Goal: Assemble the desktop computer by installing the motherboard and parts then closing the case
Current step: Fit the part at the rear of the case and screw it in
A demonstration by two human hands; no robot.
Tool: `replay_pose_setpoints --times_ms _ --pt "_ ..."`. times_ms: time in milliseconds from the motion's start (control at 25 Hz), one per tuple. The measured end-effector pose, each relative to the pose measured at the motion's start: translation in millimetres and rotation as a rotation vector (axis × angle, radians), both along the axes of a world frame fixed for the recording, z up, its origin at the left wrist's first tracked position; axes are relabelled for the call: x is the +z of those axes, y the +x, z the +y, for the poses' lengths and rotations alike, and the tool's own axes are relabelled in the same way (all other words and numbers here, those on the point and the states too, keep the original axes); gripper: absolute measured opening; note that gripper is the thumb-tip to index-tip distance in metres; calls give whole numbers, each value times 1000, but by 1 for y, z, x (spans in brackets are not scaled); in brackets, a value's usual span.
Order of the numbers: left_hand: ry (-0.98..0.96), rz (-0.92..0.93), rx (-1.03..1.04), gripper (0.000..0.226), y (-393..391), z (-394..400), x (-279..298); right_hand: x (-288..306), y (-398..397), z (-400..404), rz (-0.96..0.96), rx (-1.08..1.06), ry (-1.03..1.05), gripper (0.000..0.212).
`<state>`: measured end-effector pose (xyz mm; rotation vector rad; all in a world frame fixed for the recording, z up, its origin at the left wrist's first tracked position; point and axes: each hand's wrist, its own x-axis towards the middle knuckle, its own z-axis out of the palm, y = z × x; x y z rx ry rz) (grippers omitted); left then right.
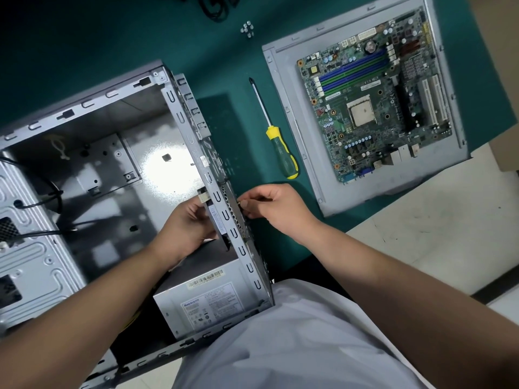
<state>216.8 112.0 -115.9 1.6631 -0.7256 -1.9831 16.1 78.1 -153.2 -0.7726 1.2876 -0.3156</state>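
A: Where's everything sitting?

B: The open case is laid at 9 o'clock on the desk; the motherboard is parked on a panel at 2 o'clock.

A: Grips?

B: A flat part is held inside the case wall by the left hand; something tiny is pinched outside by the right hand. Screwdriver left between.

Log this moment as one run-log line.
left hand: holds part inside case | right hand: pinches screw outside | motherboard: uninstalled | screwdriver: idle

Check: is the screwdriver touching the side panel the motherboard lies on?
Apart. The head view shows a strip of green mat between the screwdriver and the left edge of the side panel under the motherboard.
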Motion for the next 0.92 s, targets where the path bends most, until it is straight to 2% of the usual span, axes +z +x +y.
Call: replay_pose_setpoints --times_ms 200,400,640,920 --pt "13 -15 -10 25 1 2 -1 -1 2 1 31 22 -32 18" --pt "14 -37 -14 22 0 2 -1 0 1 -2 8 21 0 12" --pt "-9 -43 -25 18 -1 3 3 -3 1 -3 45 100 -75 14" --pt "-3 -25 5 25 -2 2 5 -8 1 -6 63 131 -89 15"
